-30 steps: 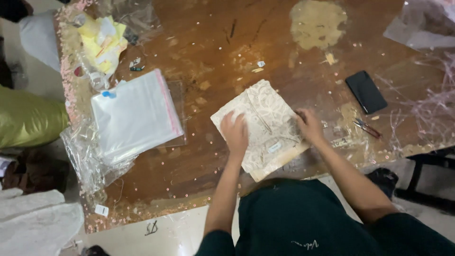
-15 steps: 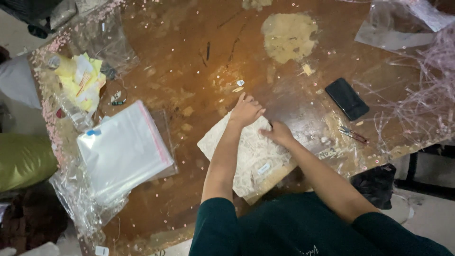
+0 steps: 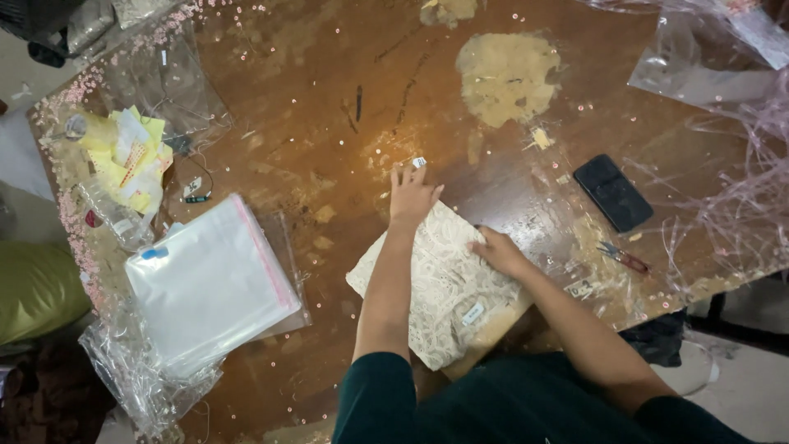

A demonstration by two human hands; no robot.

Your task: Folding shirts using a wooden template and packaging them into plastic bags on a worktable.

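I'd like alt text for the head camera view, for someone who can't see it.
Seen from above, a person's left hand and right hand press flat on a folded cream lace cloth on a worn brown table. A stack of clear plastic bags lies to the left, a black phone to the right.

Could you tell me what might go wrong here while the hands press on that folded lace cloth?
The lace cloth hangs over the table edge at its near corner, so it may slide off. The small scissors lie close to the right hand, and a sweep could knock them or snag the lace. Loose sequins strewn about could catch in the cloth beneath the left hand.
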